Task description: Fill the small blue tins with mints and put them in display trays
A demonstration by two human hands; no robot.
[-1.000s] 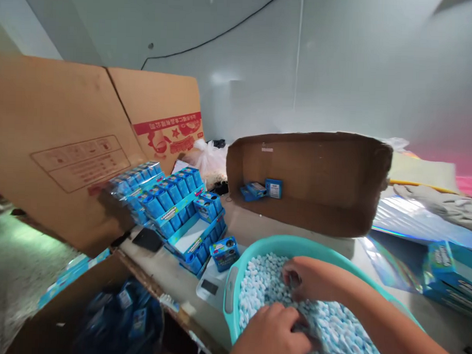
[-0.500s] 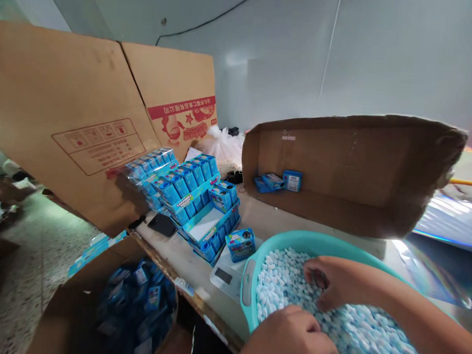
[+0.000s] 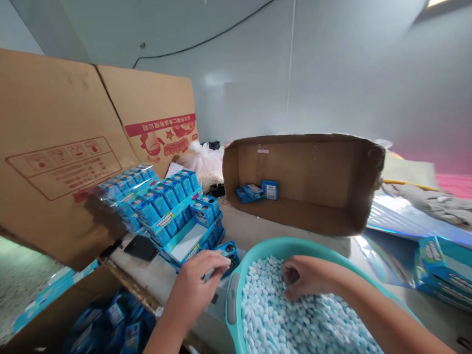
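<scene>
Candies: small rounded pale-blue and white pieces [image 3: 270, 312], loose in the tub.
Tub: turquoise [image 3: 237, 321], near the bench's front edge, a grey grip on its left rim.
Right hand: reaches into the tub, its fingers [image 3: 293, 262] curled at the candies with a gap to the thumb; I cannot tell whether any candies are within its grasp. The right hand [image 3: 300, 278] lies over the tub's left half.
Left hand: outside the tub, thumb and fingers drawn toward each other by the small blue box; I cannot tell whether the left hand [image 3: 201, 274] pinches anything.
Small blue box: upright just left of the tub's rim, partly behind the fingertips [image 3: 232, 248].
Scale: pale [image 3: 220, 308], just left of the tub, mostly covered by the hand.
Display trays: stacked toward the bench's left edge, rows of blue boxes [image 3: 165, 198] inside; the nearest shows a bare white floor [image 3: 189, 241].
Black flat object: by the bench's left corner [image 3: 141, 247].
Brown carton: on its side along the bench's far edge, a few blue boxes inside [image 3: 309, 174].
Lower carton: below the front edge, holding more blue boxes [image 3: 115, 322].
</scene>
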